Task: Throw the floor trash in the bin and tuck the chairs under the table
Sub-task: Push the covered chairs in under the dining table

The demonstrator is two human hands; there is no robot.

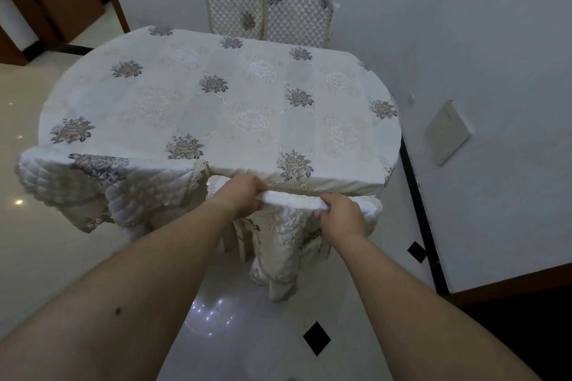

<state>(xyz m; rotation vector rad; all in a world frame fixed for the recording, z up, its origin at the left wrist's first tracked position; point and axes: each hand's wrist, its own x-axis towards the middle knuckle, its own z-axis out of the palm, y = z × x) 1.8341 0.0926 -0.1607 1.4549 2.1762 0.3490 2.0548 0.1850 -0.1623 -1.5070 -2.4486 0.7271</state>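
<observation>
Lower centre: my left hand [244, 193] and right hand [340, 215] clamped the chair [294, 226] top, presumably to push it under the table [216, 96].

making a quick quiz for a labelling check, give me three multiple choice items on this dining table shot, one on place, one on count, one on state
1. Where is the chair that both hands grip?
A. at the table's near edge
B. by the doorway
C. against the far wall

2. How many chair backs stand beyond the table's far side?
A. none
B. two
C. four

3. What are the hands doing?
A. hanging free
B. lifting the tablecloth
C. closed on the chair's top rail

Answers:
1 A: its top rail sits against the near edge of the table.
2 B: the far left chair back and far right chair back stand side by side.
3 C: the left hand and right hand wrap the rail.
</observation>
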